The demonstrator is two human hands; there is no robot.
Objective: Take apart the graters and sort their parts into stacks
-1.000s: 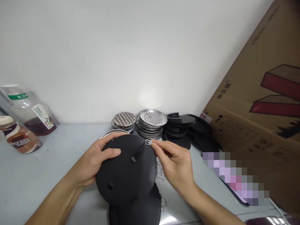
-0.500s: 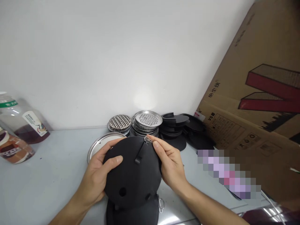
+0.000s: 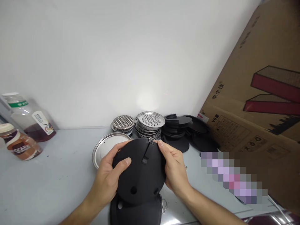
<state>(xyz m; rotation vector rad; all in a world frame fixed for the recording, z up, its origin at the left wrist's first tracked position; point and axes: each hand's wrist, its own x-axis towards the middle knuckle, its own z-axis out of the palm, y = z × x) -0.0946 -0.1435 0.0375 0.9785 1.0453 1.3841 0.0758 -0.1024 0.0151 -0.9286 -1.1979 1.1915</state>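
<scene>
Our left hand (image 3: 106, 182) grips a matte black round plastic disc (image 3: 138, 175), held tilted above the counter (image 3: 47, 190). It looks light and stiff, best held by the rim. Our right fingers (image 3: 161, 144) pinch a small steel ring (image 3: 151, 140) at its far edge. Farther off stand stacked perforated steel discs (image 3: 148, 122).

bare forearms (image 3: 206, 210) lead to a slim-fingered left hand (image 3: 106, 184) and right hand (image 3: 175, 171), with short nails (image 3: 127, 161)

- Left hand (image 3: 108, 179): palm turned inward, fingers curved and spread, thumb (image 3: 125, 162) lying flat.
- Right hand (image 3: 174, 170): thumb and forefinger pinched at the tips, other fingers curled below.
- Left forearm (image 3: 78, 214): bare, rising from the bottom edge.
- Right forearm (image 3: 207, 209): bare, rising from lower right.
</scene>
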